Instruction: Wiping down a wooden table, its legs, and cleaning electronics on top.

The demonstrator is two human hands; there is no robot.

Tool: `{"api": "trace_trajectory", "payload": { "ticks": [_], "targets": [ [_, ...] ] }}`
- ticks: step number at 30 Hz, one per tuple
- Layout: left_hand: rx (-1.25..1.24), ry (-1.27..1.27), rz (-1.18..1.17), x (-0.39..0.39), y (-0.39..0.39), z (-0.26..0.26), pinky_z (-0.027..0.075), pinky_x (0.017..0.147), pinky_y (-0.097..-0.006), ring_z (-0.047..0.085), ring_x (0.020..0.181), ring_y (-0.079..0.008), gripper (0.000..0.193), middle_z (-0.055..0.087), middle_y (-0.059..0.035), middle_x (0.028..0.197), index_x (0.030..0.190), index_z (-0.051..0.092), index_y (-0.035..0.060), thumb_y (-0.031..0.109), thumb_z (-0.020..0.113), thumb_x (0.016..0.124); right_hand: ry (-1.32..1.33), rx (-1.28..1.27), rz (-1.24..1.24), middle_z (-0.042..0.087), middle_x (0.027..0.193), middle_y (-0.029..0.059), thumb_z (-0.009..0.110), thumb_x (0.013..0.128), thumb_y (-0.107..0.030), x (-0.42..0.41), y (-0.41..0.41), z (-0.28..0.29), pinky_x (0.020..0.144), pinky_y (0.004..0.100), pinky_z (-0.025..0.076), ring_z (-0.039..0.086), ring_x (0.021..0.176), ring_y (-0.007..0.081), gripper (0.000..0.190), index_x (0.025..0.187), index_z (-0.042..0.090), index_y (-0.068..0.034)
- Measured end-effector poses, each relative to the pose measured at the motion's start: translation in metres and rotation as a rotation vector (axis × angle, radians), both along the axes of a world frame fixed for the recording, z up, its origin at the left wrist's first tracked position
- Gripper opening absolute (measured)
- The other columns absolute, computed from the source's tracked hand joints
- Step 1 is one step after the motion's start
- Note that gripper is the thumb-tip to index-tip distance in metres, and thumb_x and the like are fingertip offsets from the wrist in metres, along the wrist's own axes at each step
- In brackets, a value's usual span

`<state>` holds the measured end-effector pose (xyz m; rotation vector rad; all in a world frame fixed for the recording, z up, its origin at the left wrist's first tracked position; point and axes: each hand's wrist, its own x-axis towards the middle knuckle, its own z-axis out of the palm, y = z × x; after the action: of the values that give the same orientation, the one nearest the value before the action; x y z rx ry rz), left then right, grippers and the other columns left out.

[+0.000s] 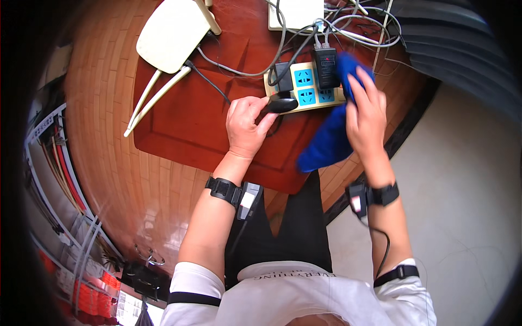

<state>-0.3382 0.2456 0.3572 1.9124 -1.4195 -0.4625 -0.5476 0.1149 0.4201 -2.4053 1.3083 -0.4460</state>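
Note:
My left hand (247, 125) pinches a black plug adapter (282, 105) at the near left end of a cream power strip (306, 106) with blue sockets. Whether the adapter is seated in a socket cannot be told. My right hand (368, 112) holds a blue cloth (331, 140) at the strip's right end; the cloth hangs down past the table's edge. Two other black adapters, a square one (284, 76) and a larger one (327, 69) with a small red light, sit on the strip. The strip lies on a reddish-brown wooden table (183, 118).
A white router (173, 34) with antennas stands at the table's left. A white box (297, 14) and tangled grey and black cables (367, 38) lie at the back. Dark pleated fabric (444, 40) hangs at the right. A shelf rack (77, 220) stands far left.

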Motion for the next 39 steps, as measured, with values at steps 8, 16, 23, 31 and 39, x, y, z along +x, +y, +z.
{"api": "trace_trajectory", "payload": {
  "ticks": [8, 16, 23, 31, 39],
  "targets": [
    [-0.017, 0.004, 0.004, 0.002, 0.0, -0.002, 0.047, 0.077, -0.035, 0.058, 0.085, -0.025, 0.035, 0.063, -0.0056, 0.091, 0.1, 0.068, 0.0093, 0.01, 0.078, 0.067, 0.318, 0.068, -0.129, 0.05, 0.135, 0.0083, 0.057, 0.085, -0.016, -0.027, -0.014, -0.053, 0.087, 0.0416, 0.048, 0.054, 0.096, 0.036, 0.043, 0.127, 0.05, -0.009],
    [0.007, -0.048, -0.037, 0.008, -0.002, 0.001, 0.047, 0.079, -0.0364, 0.058, 0.089, -0.0267, 0.039, 0.063, -0.0065, 0.094, 0.104, 0.067, 0.0099, 0.011, 0.078, 0.067, 0.143, 0.151, 0.007, 0.058, 0.118, 0.0125, 0.057, 0.075, -0.003, -0.013, 0.02, -0.027, 0.083, 0.0405, 0.05, 0.058, 0.099, 0.0343, 0.038, 0.112, 0.06, -0.007],
    [0.004, -0.147, 0.012, -0.009, -0.008, 0.012, 0.042, 0.087, -0.0394, 0.054, 0.097, -0.0277, 0.039, 0.061, -0.0073, 0.103, 0.104, 0.066, 0.0081, 0.02, 0.079, 0.069, -0.144, 0.193, -0.095, 0.052, 0.13, 0.0216, 0.06, 0.088, -0.021, 0.018, -0.036, -0.035, 0.104, 0.0431, 0.036, 0.048, 0.12, 0.0398, 0.045, 0.126, 0.052, 0.001],
    [0.018, -0.136, 0.002, 0.007, -0.001, 0.003, 0.042, 0.085, -0.0392, 0.053, 0.098, -0.0259, 0.035, 0.06, -0.0033, 0.102, 0.1, 0.068, 0.0092, 0.023, 0.078, 0.069, 0.015, 0.183, -0.136, 0.055, 0.122, 0.018, 0.064, 0.081, -0.011, 0.011, 0.039, -0.042, 0.093, 0.0437, 0.044, 0.053, 0.109, 0.0386, 0.043, 0.122, 0.053, -0.003],
    [0.012, -0.005, 0.161, -0.001, 0.0, -0.007, 0.043, 0.088, -0.0385, 0.053, 0.1, -0.0293, 0.047, 0.06, -0.0094, 0.106, 0.108, 0.059, 0.0069, 0.017, 0.081, 0.068, -0.029, 0.25, 0.102, 0.052, 0.13, 0.0108, 0.064, 0.074, -0.003, 0.085, 0.028, -0.009, 0.082, 0.0406, 0.05, 0.056, 0.097, 0.035, 0.045, 0.117, 0.058, -0.011]
  ]
}}
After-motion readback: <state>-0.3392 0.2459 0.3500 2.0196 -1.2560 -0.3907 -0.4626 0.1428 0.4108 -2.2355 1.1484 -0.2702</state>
